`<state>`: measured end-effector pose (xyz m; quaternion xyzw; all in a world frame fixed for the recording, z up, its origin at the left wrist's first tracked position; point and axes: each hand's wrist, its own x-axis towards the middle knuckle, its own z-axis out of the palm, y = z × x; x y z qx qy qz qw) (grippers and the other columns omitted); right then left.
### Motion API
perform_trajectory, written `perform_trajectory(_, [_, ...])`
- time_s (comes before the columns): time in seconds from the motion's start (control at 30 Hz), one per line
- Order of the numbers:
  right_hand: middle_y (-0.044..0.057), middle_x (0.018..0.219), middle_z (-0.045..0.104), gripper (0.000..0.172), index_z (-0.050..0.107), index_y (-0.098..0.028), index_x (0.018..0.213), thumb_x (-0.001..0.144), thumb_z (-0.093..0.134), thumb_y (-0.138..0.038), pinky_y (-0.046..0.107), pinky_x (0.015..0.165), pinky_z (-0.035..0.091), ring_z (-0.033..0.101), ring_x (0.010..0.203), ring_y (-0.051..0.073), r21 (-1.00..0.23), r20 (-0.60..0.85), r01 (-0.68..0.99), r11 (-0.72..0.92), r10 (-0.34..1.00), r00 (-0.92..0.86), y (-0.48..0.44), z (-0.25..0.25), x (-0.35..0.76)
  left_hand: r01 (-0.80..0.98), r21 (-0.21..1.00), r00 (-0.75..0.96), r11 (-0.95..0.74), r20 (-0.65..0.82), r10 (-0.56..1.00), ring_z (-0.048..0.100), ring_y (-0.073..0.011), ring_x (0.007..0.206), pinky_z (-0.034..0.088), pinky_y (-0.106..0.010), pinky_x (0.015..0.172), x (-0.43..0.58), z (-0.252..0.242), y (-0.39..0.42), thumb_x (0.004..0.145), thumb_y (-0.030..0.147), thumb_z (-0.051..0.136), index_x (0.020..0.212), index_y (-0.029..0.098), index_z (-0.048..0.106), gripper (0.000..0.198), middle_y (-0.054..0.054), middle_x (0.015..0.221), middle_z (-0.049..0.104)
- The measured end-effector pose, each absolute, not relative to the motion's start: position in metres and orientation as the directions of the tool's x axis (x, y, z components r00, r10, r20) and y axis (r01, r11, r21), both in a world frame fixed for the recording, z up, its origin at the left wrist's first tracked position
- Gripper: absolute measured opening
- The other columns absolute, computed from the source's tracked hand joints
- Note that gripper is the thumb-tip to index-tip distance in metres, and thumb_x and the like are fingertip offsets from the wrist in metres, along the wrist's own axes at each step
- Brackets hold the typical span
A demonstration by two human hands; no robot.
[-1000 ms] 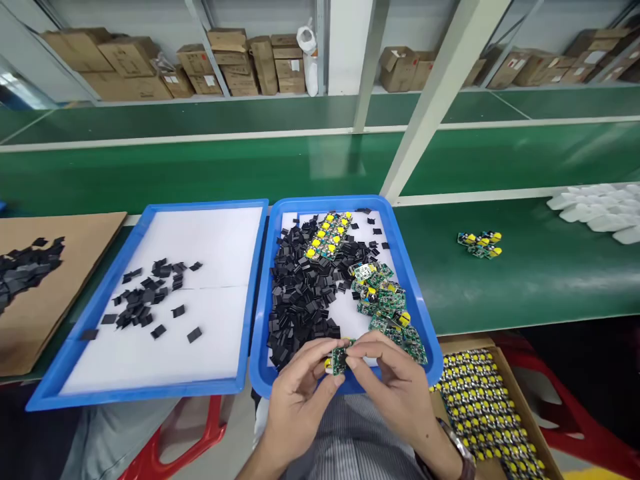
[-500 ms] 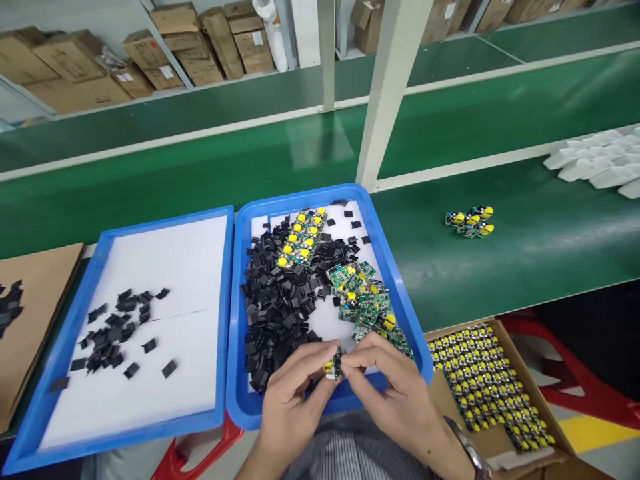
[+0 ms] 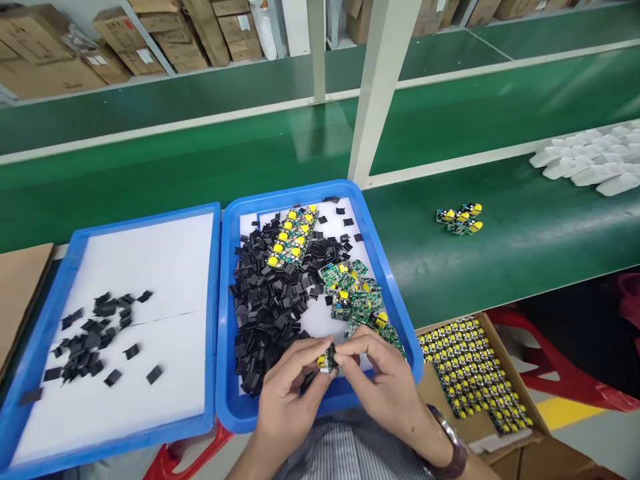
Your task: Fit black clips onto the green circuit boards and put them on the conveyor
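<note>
Both hands are closed on a small circuit board (image 3: 327, 361) above the front edge of the blue tray (image 3: 387, 267): the left hand (image 3: 293, 383) grips one side, the right hand (image 3: 383, 377) pinches the other. A second ago its green face showed; now it stands nearly edge-on, so work on this piece seems unfinished. Loose boards (image 3: 364, 303) lie toward the tray's right edge, black pieces (image 3: 270, 293) toward its left.

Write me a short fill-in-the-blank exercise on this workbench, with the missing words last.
The circuit board between the left grip and right grip carries a bright ____ component.
The tray nearest both grips has a ____ rim.
Of the two grips, the wristwatch is nearer the ____ one.
Missing words: yellow; blue; right.
</note>
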<state>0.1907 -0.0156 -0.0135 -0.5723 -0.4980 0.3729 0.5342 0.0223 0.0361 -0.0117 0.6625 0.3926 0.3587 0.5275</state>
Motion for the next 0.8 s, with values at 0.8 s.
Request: perform_trajectory(0.8, [-0.001,0.081,0.061,0.013,0.069,-0.024,0.099,0.098,0.063,-0.013,0.029,0.067,0.050,0.060,0.074,0.015,-0.977,0.196,0.116,0.179,0.968,0.154,-0.033,-0.016,0.154,0.005,0.996,0.314,-0.084,0.078,0.946,0.077,-0.0232,0.105,0.068,-0.031,0.086,-0.008,-0.007,0.007,0.087,0.011,0.079,0.115,0.027,0.079,0.032,-0.010,0.114,0.076])
